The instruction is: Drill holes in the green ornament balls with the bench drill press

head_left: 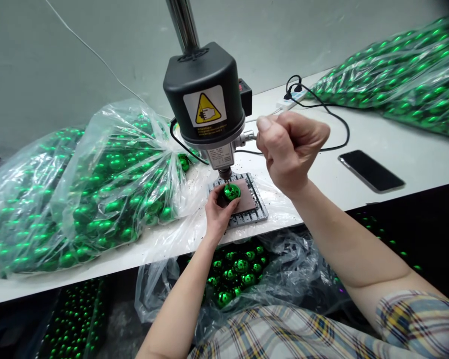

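My left hand (220,212) pinches a shiny green ball (232,192) on a flat brownish pad (249,197), directly beneath the bit of a small drill press (202,94). The bit meets the top of the ball or hangs just over it; I cannot tell which. Under the pad lies the slotted metal base plate (261,212), sprinkled with dark specks. To the right of the press head, my right hand (290,147) is closed around its feed lever (249,135), most of which the fingers hide.
Clear plastic bags of green balls stand left (108,189) and back right (396,80) on the white table (322,184). A phone (372,171) lies to the right, near a power strip (294,97) with black cables. Below the front edge, an open bag (239,269) holds more balls.
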Demonstrator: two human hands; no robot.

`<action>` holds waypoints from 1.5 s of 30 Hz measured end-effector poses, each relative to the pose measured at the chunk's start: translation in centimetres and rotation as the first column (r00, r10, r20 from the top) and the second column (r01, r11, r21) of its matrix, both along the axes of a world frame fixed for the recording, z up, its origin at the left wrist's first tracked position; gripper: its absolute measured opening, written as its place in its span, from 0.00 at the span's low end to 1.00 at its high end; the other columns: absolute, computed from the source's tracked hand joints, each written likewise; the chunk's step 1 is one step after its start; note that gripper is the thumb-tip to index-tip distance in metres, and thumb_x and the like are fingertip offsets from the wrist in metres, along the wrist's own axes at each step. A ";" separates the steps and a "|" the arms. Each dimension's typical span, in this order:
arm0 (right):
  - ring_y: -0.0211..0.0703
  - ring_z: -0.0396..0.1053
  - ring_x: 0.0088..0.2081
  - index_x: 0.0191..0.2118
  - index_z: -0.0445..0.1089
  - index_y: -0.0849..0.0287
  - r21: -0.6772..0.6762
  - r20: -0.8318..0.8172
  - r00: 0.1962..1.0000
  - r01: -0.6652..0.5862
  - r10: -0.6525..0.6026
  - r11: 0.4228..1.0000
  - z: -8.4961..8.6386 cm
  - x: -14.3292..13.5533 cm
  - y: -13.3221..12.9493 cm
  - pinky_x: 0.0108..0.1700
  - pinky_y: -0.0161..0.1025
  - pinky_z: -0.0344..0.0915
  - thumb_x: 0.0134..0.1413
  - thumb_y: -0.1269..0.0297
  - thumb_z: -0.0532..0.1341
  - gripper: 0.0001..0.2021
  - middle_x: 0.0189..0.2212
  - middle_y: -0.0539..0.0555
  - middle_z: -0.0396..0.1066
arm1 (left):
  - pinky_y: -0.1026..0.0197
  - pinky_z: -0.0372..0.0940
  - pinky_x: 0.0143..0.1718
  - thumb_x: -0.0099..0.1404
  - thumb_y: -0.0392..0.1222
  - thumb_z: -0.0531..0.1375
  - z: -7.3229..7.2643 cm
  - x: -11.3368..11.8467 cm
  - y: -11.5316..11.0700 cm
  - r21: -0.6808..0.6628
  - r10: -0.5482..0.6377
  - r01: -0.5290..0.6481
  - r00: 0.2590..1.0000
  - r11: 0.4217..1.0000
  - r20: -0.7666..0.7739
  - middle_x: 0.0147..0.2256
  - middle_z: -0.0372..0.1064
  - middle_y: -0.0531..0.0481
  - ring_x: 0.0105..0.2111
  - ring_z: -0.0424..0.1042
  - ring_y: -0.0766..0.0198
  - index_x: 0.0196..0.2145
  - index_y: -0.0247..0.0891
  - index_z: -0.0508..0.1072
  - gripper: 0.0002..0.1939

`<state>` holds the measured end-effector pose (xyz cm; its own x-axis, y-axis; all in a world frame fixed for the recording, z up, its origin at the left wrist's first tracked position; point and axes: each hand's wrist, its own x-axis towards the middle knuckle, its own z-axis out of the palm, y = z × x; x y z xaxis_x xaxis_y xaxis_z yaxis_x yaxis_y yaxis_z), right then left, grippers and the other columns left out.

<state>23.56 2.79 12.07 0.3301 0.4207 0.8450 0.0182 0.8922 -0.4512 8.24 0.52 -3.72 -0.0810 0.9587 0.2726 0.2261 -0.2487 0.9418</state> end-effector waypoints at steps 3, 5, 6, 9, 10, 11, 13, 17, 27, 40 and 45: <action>0.35 0.44 0.16 0.17 0.45 0.56 0.029 0.030 0.999 -0.014 0.013 0.999 -0.8 0.1 -0.3 0.20 0.43 0.43 0.60 0.60 0.63 0.28 0.13 0.46 0.44 | 0.45 0.70 0.55 0.54 0.44 0.73 -0.2 0.0 0.0 0.006 -0.006 0.006 1.000 1.000 0.003 0.47 0.77 0.44 0.48 0.76 0.53 0.49 0.40 0.73 0.26; 0.34 0.44 0.16 0.18 0.45 0.57 0.073 0.039 0.999 -0.028 0.025 0.997 -1.5 0.2 -0.4 0.20 0.42 0.43 0.61 0.64 0.62 0.27 0.14 0.45 0.43 | 0.45 0.70 0.54 0.54 0.44 0.73 -0.2 0.0 0.0 0.009 -0.012 0.012 1.000 1.000 0.004 0.46 0.77 0.44 0.48 0.76 0.53 0.49 0.40 0.73 0.26; 0.33 0.44 0.16 0.18 0.44 0.57 0.097 0.045 0.999 -0.029 0.025 0.995 -1.8 0.3 -0.4 0.20 0.41 0.42 0.61 0.66 0.61 0.26 0.14 0.45 0.43 | 0.46 0.70 0.54 0.54 0.44 0.73 -0.3 -0.1 0.0 0.011 -0.014 0.014 1.000 1.000 0.005 0.46 0.77 0.44 0.48 0.76 0.53 0.49 0.40 0.73 0.26; 0.32 0.44 0.17 0.19 0.44 0.57 0.163 0.096 0.995 -0.026 0.010 0.986 -2.9 0.5 -0.4 0.21 0.40 0.44 0.60 0.70 0.60 0.25 0.15 0.45 0.43 | 0.46 0.70 0.54 0.54 0.44 0.73 -0.3 -0.1 0.0 0.018 -0.020 0.019 1.000 1.000 0.005 0.47 0.76 0.44 0.48 0.76 0.54 0.49 0.40 0.73 0.26; 0.32 0.44 0.18 0.19 0.44 0.57 0.190 0.112 0.994 -0.027 0.005 0.981 -3.2 0.5 -0.4 0.22 0.40 0.44 0.60 0.71 0.59 0.24 0.16 0.45 0.42 | 0.46 0.70 0.54 0.54 0.44 0.73 -0.3 -0.1 0.0 0.020 -0.021 0.021 1.000 1.000 0.004 0.47 0.76 0.44 0.48 0.75 0.54 0.49 0.40 0.73 0.26; 0.32 0.44 0.18 0.20 0.45 0.57 0.217 0.123 0.992 -0.030 0.003 0.976 -3.4 0.6 -0.3 0.22 0.40 0.45 0.60 0.72 0.59 0.23 0.16 0.45 0.42 | 0.47 0.70 0.54 0.54 0.44 0.73 -0.3 -0.1 0.0 0.021 -0.022 0.022 1.000 1.000 0.002 0.47 0.76 0.44 0.48 0.75 0.54 0.49 0.40 0.73 0.26; 0.31 0.45 0.18 0.20 0.45 0.57 0.262 0.122 0.992 -0.034 0.001 0.964 -3.6 0.6 -0.2 0.21 0.39 0.46 0.59 0.74 0.59 0.22 0.17 0.45 0.43 | 0.47 0.70 0.54 0.55 0.44 0.73 -0.2 -0.1 0.0 0.021 -0.024 0.024 1.000 0.999 -0.002 0.47 0.76 0.44 0.48 0.75 0.55 0.49 0.40 0.73 0.26; 0.31 0.45 0.17 0.20 0.44 0.57 0.294 0.122 0.993 -0.029 -0.007 0.956 -3.7 0.5 0.0 0.20 0.38 0.46 0.57 0.76 0.58 0.22 0.18 0.45 0.42 | 0.47 0.69 0.54 0.54 0.45 0.73 0.0 0.0 0.0 0.022 -0.022 0.022 1.000 1.000 -0.004 0.46 0.76 0.45 0.47 0.75 0.54 0.49 0.40 0.73 0.25; 0.33 0.43 0.16 0.19 0.42 0.56 0.267 0.137 0.991 -0.050 0.013 0.962 -4.8 0.5 -0.1 0.20 0.41 0.45 0.55 0.73 0.59 0.23 0.15 0.45 0.41 | 0.47 0.67 0.56 0.55 0.45 0.72 0.4 0.0 -0.3 0.010 -0.017 0.017 1.000 1.000 -0.019 0.47 0.76 0.44 0.49 0.74 0.54 0.49 0.40 0.72 0.25; 0.34 0.46 0.13 0.16 0.55 0.54 -0.238 -0.131 0.966 -0.247 0.221 0.939 5.7 0.0 3.1 0.14 0.40 0.42 0.54 0.52 0.69 0.26 0.12 0.45 0.52 | 0.56 0.65 0.35 0.47 0.49 0.74 6.3 -6.5 -8.2 -0.286 -0.371 0.246 0.731 0.926 -0.573 0.33 0.73 0.48 0.35 0.71 0.53 0.40 0.43 0.75 0.23; 0.34 0.47 0.13 0.16 0.54 0.54 -0.185 -0.128 0.971 -0.223 0.202 0.957 4.9 -0.1 3.5 0.14 0.40 0.43 0.55 0.50 0.68 0.28 0.12 0.45 0.51 | 0.52 0.67 0.41 0.69 0.45 0.57 8.6 -9.6 -2.8 -0.144 -0.224 0.172 0.728 0.975 -0.648 0.39 0.76 0.44 0.38 0.74 0.52 0.46 0.44 0.75 0.11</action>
